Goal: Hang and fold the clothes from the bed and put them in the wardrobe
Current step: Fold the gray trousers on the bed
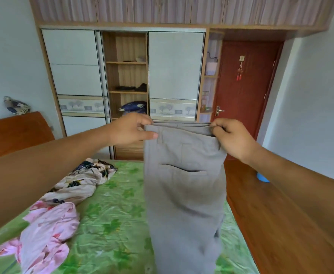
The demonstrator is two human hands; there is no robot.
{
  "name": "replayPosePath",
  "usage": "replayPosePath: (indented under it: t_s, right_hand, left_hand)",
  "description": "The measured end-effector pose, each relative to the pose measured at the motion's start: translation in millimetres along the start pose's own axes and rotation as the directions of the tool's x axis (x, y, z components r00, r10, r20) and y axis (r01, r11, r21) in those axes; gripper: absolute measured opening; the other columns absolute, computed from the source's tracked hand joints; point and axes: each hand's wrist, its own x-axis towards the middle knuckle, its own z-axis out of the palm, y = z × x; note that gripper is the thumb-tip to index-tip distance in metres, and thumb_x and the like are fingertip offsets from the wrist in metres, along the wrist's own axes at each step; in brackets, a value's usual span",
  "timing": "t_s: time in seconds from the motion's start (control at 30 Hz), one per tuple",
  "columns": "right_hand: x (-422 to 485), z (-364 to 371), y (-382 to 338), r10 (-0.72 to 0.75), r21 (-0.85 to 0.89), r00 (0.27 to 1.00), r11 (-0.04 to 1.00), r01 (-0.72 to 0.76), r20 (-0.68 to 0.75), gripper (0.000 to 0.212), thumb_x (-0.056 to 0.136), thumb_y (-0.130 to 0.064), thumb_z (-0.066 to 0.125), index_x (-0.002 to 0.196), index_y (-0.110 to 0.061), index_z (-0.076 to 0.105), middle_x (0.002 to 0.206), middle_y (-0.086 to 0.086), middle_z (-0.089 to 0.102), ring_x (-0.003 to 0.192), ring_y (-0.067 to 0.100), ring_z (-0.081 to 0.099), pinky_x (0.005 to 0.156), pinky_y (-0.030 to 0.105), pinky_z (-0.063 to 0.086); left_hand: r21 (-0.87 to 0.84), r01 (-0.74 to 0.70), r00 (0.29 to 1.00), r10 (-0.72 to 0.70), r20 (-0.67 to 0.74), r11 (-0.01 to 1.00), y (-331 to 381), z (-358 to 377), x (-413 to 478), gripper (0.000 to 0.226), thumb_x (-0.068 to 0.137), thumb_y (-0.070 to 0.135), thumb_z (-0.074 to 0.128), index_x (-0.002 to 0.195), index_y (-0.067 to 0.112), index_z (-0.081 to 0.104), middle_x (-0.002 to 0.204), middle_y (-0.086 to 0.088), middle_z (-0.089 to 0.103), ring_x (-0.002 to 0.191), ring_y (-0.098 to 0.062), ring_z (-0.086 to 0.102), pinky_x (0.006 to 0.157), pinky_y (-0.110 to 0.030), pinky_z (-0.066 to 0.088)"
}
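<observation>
Two arms in view, both bare from frame edge to wrist. Left forearm [43, 165] looms broad near camera and narrows toward left hand [130, 129]. Right forearm [300, 175] likewise bare, ending in right hand [231, 137]. Hands bare; fingers stout; short nail shows on left thumb [154, 135]. Clothing out of view.

Bedroom in a home.
Shown by a bed [112, 214] with a green leaf-print cover and a wooden headboard [14, 133], loose clothes [49, 230] heaped on it, a built-in wardrobe [176, 64] with sliding panels [73, 76] and open shelves [127, 92] across the far wall, a red-brown door [245, 86] beside it, plain pale walls [310, 95] and a wooden floor [280, 214].
</observation>
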Motion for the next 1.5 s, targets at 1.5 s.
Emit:
replayPosePath:
  t_s: [1.5]
  right_hand:
    - [46,-179,61,-0.264,-0.057,0.965,0.963,0.263,-0.009,0.011,0.086,-0.015,0.079,0.084,-0.016,0.068,0.090,-0.004,0.059,0.071,0.000,0.058,0.061,0.011,0.041]
  left_hand:
    - [-0.173,0.016,0.964,-0.061,-0.258,0.985,138,13,108,0.020,0.081,0.008,0.076,0.082,0.008,0.057,0.073,0.007,0.069,0.069,-0.009,0.067,0.064,-0.024,0.052]
